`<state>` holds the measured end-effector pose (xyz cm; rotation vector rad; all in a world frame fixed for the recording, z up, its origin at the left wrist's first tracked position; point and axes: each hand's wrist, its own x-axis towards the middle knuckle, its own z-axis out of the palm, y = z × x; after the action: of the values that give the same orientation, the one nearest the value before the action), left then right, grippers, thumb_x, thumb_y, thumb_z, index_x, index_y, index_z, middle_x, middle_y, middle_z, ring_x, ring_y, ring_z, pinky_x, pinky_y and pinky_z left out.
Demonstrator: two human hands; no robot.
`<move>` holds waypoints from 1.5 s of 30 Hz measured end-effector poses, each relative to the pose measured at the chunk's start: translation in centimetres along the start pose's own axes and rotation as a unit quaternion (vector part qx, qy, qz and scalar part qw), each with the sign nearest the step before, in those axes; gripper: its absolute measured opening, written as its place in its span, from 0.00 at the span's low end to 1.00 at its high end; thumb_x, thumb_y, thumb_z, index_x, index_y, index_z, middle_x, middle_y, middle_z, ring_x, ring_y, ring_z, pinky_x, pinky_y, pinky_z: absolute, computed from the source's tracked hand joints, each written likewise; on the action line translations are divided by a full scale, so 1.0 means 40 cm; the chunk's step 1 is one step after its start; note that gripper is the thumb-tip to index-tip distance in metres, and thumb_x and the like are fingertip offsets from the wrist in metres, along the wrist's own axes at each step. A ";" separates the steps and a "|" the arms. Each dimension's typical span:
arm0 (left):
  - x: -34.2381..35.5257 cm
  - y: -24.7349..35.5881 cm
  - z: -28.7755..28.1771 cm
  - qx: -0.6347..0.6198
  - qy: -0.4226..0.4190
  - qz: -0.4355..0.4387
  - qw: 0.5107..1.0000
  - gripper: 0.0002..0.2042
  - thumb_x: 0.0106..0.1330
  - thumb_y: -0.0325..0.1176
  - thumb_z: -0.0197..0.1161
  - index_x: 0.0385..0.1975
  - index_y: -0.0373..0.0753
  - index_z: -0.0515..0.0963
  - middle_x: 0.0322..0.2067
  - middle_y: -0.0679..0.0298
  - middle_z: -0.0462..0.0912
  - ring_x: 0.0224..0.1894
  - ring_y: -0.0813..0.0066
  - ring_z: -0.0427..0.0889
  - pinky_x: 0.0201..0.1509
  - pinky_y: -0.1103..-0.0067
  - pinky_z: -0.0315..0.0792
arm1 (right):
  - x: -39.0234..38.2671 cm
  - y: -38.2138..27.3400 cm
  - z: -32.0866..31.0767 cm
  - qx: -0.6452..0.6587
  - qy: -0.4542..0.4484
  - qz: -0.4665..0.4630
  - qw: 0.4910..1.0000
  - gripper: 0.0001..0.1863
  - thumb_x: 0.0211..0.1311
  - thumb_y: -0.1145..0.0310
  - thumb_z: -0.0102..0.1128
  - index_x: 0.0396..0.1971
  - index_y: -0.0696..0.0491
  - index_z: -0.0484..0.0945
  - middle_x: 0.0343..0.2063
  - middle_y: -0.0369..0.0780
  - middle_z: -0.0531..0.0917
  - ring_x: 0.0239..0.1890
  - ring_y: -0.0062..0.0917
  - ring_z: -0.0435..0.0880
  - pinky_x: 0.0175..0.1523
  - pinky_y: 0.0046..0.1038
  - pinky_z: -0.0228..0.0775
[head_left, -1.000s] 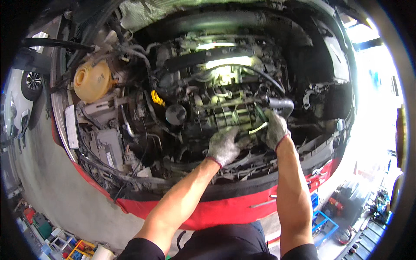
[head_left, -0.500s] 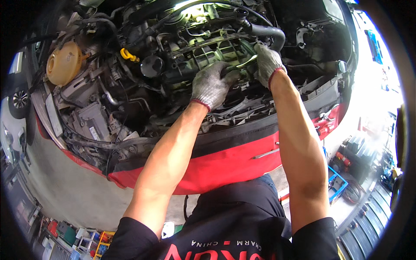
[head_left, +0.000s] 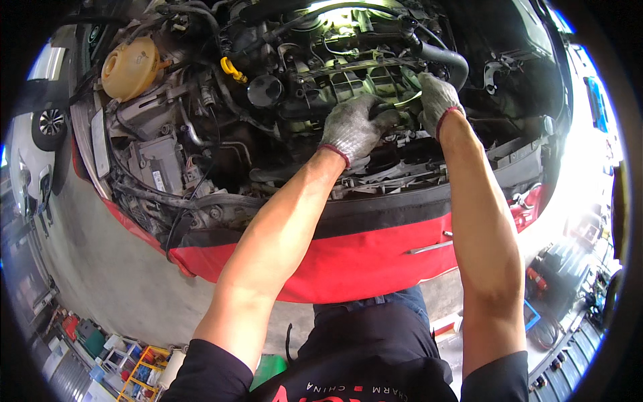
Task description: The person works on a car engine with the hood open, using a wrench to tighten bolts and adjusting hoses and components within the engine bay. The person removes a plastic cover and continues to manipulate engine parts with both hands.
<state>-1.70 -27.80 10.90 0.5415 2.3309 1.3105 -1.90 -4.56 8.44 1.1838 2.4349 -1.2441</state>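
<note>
Both my hands wear grey knit gloves with dark red cuffs and reach into an open car engine bay. My left hand (head_left: 355, 126) is curled against the front of the engine, its fingertips hidden among the parts. Close by on the right, my right hand (head_left: 439, 100) is also closed, below a thick grey hose (head_left: 450, 59). Between them shows a pale, shiny, narrow piece (head_left: 408, 100), whose kind I cannot make out. What either hand grips is hidden. Just beyond lies the ribbed engine top (head_left: 348, 84).
A yellow dipstick handle (head_left: 233, 70) and a round black cap (head_left: 265, 90) stand left of my hands. Farther left sits a yellowish coolant tank (head_left: 131, 69). A red and black cover (head_left: 348, 251) drapes the front edge, with a metal rod-shaped tool (head_left: 431, 247) on it.
The whole view has shifted, so the engine bay and my hands appear farther right. My hands stay at nearly the same place on the engine, still closed.
</note>
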 end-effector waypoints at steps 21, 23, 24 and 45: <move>-0.019 -0.006 0.002 0.058 0.028 -0.039 0.997 0.25 0.65 0.55 0.67 0.49 0.39 0.83 0.46 0.47 0.86 0.51 0.47 0.84 0.55 0.58 0.77 | -0.180 -0.159 0.013 -0.273 0.126 -0.101 0.948 0.26 0.60 0.55 0.63 0.55 0.54 0.78 0.48 0.54 0.86 0.55 0.46 0.85 0.61 0.41 0.77; -0.021 0.004 0.004 0.067 0.031 -0.033 0.997 0.24 0.66 0.54 0.67 0.49 0.40 0.83 0.47 0.47 0.86 0.51 0.46 0.84 0.55 0.58 0.77 | -0.157 -0.134 -0.004 -0.244 0.082 -0.070 0.964 0.31 0.64 0.48 0.61 0.56 0.58 0.77 0.50 0.57 0.85 0.56 0.47 0.85 0.63 0.40 0.75; -0.022 0.009 0.004 0.072 0.033 -0.031 0.996 0.23 0.66 0.53 0.67 0.50 0.40 0.83 0.47 0.48 0.86 0.51 0.46 0.84 0.55 0.58 0.77 | -0.143 -0.122 -0.018 -0.218 0.039 -0.047 0.974 0.34 0.65 0.44 0.60 0.57 0.60 0.76 0.51 0.57 0.84 0.57 0.47 0.84 0.63 0.39 0.75; -0.024 -0.001 0.019 0.039 0.075 0.002 0.996 0.21 0.66 0.52 0.67 0.45 0.39 0.84 0.42 0.51 0.86 0.46 0.48 0.85 0.51 0.60 0.77 | -0.161 -0.141 0.020 -0.077 0.086 0.048 0.992 0.36 0.70 0.41 0.50 0.56 0.62 0.79 0.50 0.58 0.85 0.55 0.50 0.84 0.62 0.43 0.74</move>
<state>-0.50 -27.80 10.66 0.4871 2.5141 1.3074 -1.74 -10.78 14.35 1.3965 2.5067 -0.9453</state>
